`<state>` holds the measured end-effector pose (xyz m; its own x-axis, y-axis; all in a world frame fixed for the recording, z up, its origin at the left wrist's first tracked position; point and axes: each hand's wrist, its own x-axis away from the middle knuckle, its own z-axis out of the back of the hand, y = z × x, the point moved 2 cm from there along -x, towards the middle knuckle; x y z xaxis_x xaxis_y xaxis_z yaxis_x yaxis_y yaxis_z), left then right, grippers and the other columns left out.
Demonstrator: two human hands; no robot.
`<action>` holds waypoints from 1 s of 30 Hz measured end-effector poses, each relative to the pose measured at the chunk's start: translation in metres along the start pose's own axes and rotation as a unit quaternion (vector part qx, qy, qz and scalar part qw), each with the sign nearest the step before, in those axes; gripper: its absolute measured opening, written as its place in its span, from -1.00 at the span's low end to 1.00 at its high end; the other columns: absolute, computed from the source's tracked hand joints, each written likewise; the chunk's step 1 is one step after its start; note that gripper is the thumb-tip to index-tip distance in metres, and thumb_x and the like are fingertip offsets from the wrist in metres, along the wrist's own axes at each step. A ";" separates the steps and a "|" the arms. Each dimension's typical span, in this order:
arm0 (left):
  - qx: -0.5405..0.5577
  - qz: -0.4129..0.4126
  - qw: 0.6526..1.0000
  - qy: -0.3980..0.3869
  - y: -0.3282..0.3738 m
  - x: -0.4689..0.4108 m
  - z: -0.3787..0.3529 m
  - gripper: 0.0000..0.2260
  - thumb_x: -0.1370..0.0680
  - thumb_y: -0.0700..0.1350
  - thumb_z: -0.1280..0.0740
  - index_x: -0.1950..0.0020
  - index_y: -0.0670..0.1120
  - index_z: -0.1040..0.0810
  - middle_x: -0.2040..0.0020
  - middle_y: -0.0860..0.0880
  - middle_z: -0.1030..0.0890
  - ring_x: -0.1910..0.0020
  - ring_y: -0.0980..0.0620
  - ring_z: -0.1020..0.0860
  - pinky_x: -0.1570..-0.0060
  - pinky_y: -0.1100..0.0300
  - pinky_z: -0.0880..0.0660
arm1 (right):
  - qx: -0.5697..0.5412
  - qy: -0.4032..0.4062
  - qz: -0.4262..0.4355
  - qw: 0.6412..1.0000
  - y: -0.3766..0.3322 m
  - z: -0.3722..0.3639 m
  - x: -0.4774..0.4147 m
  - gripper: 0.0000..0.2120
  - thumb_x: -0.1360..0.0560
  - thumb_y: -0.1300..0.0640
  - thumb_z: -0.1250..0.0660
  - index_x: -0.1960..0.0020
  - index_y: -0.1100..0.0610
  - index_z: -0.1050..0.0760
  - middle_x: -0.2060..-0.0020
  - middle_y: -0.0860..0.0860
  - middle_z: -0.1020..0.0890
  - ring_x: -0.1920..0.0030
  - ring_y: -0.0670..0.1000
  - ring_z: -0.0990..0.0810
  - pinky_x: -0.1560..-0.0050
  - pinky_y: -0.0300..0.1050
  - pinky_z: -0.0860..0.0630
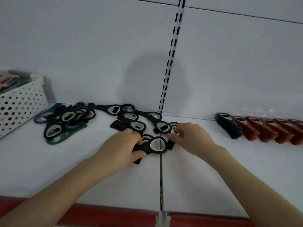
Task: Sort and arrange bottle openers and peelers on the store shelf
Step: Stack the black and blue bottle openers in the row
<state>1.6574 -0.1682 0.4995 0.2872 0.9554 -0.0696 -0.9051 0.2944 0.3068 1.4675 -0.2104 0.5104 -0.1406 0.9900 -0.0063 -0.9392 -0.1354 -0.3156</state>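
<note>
**Shelf** (65, 169): white, two boards meeting at a seam that runs front to back. A red strip (98, 215) lines the front edge. The white back panel carries a slotted upright (170, 63) above the seam.

**Basket** (21, 102): white with a perforated wall, far left on the shelf, by the back panel. Contents: pink and green items (8, 81) showing over the rim, too blurred to identify.

**Mixed pile** (65, 122): just right of the basket, lying flat and overlapping. Mostly black bottle openers with metal-lined holes, plus blue ones and a green one underneath.

**Loose black openers** (129, 117): scattered along the back, from the mixed pile to the seam, some overlapping.

**Held openers** (154, 145): a few black ones stacked together at the seam, mid-shelf. The left hand (121, 145) grasps their handle end, thumb at the near edge and fingers curled over the top.

**Right hand** (188, 136): just right of the held openers. Its fingers are curled at the ring of another black opener (161, 126); whether they actually pinch it cannot be told.

**Sorted row** (270, 130): on the right board, near the back panel. Red-brown openers stand on edge, each leaning on the next, running off the right edge. A black stack (229, 125) heads the row at its left end, touching the first red-brown one.
</note>
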 end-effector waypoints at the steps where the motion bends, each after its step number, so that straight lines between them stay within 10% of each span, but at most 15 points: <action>1: 0.037 0.013 0.999 0.009 -0.002 0.002 0.002 -0.80 -0.50 0.04 -0.33 -0.05 -0.02 -0.48 0.09 0.11 -0.41 0.10 0.12 -0.45 0.15 0.30 -0.36 | 0.006 -0.005 -0.015 1.000 -0.001 0.000 0.000 -0.62 -0.49 -0.16 -0.25 -0.09 0.13 -0.50 0.12 0.01 -0.55 0.08 0.06 -0.50 0.12 -0.11 -0.39; 9: 0.427 0.143 0.889 0.088 -0.014 0.011 0.013 -0.93 -0.58 -0.24 -0.20 0.04 -0.08 -0.42 0.20 -0.08 -0.66 0.30 0.04 -0.65 0.35 0.29 -0.51 | 0.038 -0.077 -0.058 0.995 0.005 0.004 -0.005 -0.66 -0.40 0.13 -0.34 -0.14 0.22 -0.42 -0.01 0.10 -0.57 0.06 0.10 -0.52 0.16 -0.14 -0.39; 15: 0.624 0.169 0.751 0.133 0.000 0.011 0.005 -0.79 -0.60 -0.24 -0.15 0.03 -0.10 -0.57 0.14 -0.13 -0.68 0.19 0.01 -0.66 0.22 0.20 -0.60 | -0.388 -0.042 -0.096 0.915 0.005 0.011 0.012 -0.78 -0.40 0.27 -0.41 -0.02 0.30 -0.53 0.32 0.11 -0.63 0.41 -0.02 -0.57 0.22 -0.15 -0.59; 23: 0.628 0.062 0.765 0.131 0.028 0.010 0.013 -0.82 -0.56 -0.09 -0.26 -0.13 0.03 -0.57 -0.05 -0.02 -0.64 -0.07 0.03 -0.60 -0.06 0.09 -0.54 | -0.534 0.001 0.061 0.844 -0.061 0.013 0.019 -0.78 -0.44 0.32 -0.36 0.09 0.01 -0.48 0.40 -0.07 -0.64 0.37 -0.16 -0.62 0.29 -0.31 -0.56; 26: 0.627 0.076 0.762 0.142 0.012 0.011 0.027 -0.62 -0.39 0.16 -0.41 0.02 -0.13 -0.56 0.08 -0.10 -0.66 0.08 -0.03 -0.64 0.10 0.11 -0.57 | -0.467 0.025 0.147 0.872 -0.075 0.011 0.022 -0.72 -0.44 0.32 -0.37 0.04 -0.05 -0.50 0.31 -0.05 -0.66 0.34 -0.18 -0.62 0.26 -0.33 -0.53; 30: 0.559 0.098 0.798 0.204 -0.016 0.012 0.042 -0.72 -0.45 0.01 -0.37 0.09 -0.20 -0.46 0.27 -0.10 -0.61 0.33 -0.01 -0.59 0.41 0.21 -0.49 | -0.358 -0.013 0.234 0.904 -0.098 0.013 0.025 -0.72 -0.44 0.25 -0.38 0.13 -0.16 -0.53 0.29 -0.14 -0.62 0.25 -0.21 -0.58 0.15 -0.38 -0.48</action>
<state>1.6885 -0.1625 0.5337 -0.1583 0.9761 -0.1493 -0.0104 0.1495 0.9887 1.5519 -0.1726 0.5535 -0.4863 0.8279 -0.2794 -0.3321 -0.4709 -0.8173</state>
